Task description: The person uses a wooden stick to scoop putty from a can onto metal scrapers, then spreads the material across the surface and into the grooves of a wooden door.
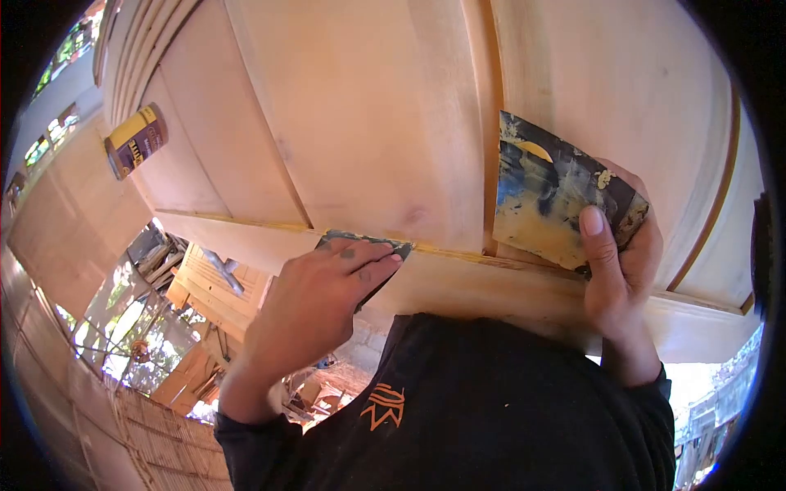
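My left hand point(315, 290) is closed on a dark, flat putty spreader point(372, 278), fingers laid along its top. The spreader's edge sits at the seam between a pale wooden panel point(368, 114) and the rail point(458, 282) along its near side. Yellowish filler point(458, 254) runs along that seam. On the right, my right hand point(618, 254) grips a dark, roughly square flat plate point(544, 192) by its near right corner, thumb on top. Tan putty and bluish smears cover much of the plate's face. My right fingers are mostly hidden behind it.
A yellow and purple can point(136, 141) stands on the wooden surface at the far left. Below the work, a light wooden piece point(217, 286) with a grey metal object point(223, 272) on it shows at left. Raised strips point(711, 221) divide the panels at right.
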`<state>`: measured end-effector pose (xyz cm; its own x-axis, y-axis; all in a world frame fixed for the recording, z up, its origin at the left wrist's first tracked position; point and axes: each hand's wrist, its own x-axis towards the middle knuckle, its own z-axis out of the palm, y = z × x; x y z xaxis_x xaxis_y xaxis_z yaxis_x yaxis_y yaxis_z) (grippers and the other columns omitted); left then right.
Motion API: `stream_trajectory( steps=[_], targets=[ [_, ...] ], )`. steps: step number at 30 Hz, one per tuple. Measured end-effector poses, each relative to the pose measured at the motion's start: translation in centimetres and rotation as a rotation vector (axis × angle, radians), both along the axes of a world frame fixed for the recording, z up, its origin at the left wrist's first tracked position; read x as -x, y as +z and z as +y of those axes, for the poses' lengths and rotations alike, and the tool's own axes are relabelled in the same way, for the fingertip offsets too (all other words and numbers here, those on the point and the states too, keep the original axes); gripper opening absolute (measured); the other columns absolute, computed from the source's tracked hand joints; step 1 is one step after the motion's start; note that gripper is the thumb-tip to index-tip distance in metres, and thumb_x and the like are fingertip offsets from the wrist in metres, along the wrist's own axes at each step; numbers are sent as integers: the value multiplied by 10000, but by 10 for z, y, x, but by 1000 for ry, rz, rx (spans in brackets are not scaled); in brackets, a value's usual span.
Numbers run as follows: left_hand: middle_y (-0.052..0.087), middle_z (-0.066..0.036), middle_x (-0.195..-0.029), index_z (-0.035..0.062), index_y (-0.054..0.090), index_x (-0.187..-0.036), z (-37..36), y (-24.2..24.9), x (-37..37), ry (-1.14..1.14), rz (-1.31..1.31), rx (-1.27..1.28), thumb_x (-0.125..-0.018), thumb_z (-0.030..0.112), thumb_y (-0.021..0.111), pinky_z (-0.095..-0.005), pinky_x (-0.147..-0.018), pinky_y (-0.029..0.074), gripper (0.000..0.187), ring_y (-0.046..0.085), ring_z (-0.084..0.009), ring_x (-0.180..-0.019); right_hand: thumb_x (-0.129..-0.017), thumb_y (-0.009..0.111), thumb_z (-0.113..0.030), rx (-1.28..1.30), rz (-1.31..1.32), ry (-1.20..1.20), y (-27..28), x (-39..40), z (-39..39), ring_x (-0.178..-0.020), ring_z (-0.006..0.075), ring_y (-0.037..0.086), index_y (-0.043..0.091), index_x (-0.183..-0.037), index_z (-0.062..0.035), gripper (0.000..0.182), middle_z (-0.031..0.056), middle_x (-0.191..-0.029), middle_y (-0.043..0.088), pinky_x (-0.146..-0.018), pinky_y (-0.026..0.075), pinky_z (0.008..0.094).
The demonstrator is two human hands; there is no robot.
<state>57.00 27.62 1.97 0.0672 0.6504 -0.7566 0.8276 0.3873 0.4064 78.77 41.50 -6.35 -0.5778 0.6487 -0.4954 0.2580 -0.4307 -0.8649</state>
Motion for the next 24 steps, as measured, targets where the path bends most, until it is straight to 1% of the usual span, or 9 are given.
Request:
stream_trajectory(
  steps=[2,5,8,11,14,15,18,19,24],
  targets=[
    [631,-107,-1052,27,622,-1042,12,-4,11,-58,-84,69,-625,-79,579,-372,-807,492,432,596,-290,-969,-918,503,-165,-13,45,-32,-3,-2,1,-938,121,503,482,-1159,46,321,70,-1012,576,-867,376,247],
    [632,-123,-1028,16,612,-1052,29,-15,26,-112,-258,166,-637,-63,572,-383,-785,489,425,603,-320,-922,-920,490,-90,76,133,-64,-3,-5,4,-905,114,526,459,-1172,53,291,72,-980,583,-829,405,236],
    [635,-117,-1042,22,613,-1050,49,-16,31,-154,-311,238,-648,-50,568,-381,-805,492,411,613,-322,-919,-917,495,-85,183,169,-75,2,-12,13,-914,111,526,452,-1177,54,298,74,-986,585,-835,404,237],
    [625,-135,-1011,8,614,-1035,78,9,32,-72,-507,310,-663,3,577,-375,-834,476,375,584,-328,-954,-913,504,-88,145,212,-164,1,-21,21,-887,97,519,477,-1148,47,273,64,-973,589,-810,407,231],
    [600,-111,-1064,18,617,-1047,85,20,-1,-449,-56,-104,-701,49,579,-385,-870,462,349,563,-307,-1010,-915,498,-136,79,236,-223,-6,-25,19,-912,108,535,472,-1153,46,301,68,-1000,593,-829,405,234],
    [574,-101,-1112,19,619,-1049,90,18,-13,-580,-3,-172,-738,84,563,-413,-875,455,323,535,-293,-1056,-917,494,-160,55,254,-236,-7,-25,22,-927,114,543,467,-1159,46,320,72,-1015,595,-841,404,235],
    [563,-88,-1171,58,614,-1069,79,9,-33,-778,61,-178,-778,71,517,-439,-936,416,307,502,-295,-1114,-922,496,-166,53,268,-231,-8,-27,23,-929,124,558,464,-1166,47,326,84,-1024,601,-842,419,247],
    [553,-89,-1169,52,615,-1068,74,4,-34,-827,68,-215,-792,127,508,-467,-935,399,305,496,-299,-1108,-923,496,-165,42,279,-234,-9,-26,23,-933,124,561,463,-1170,46,327,85,-1028,602,-844,422,248],
    [560,-102,-1129,28,625,-1033,67,2,-49,-920,84,-261,-776,160,548,-466,-926,399,299,502,-291,-1078,-928,494,-150,1,287,-208,-10,-23,20,-946,124,573,459,-1188,40,324,83,-1047,608,-850,433,253]
  ],
)
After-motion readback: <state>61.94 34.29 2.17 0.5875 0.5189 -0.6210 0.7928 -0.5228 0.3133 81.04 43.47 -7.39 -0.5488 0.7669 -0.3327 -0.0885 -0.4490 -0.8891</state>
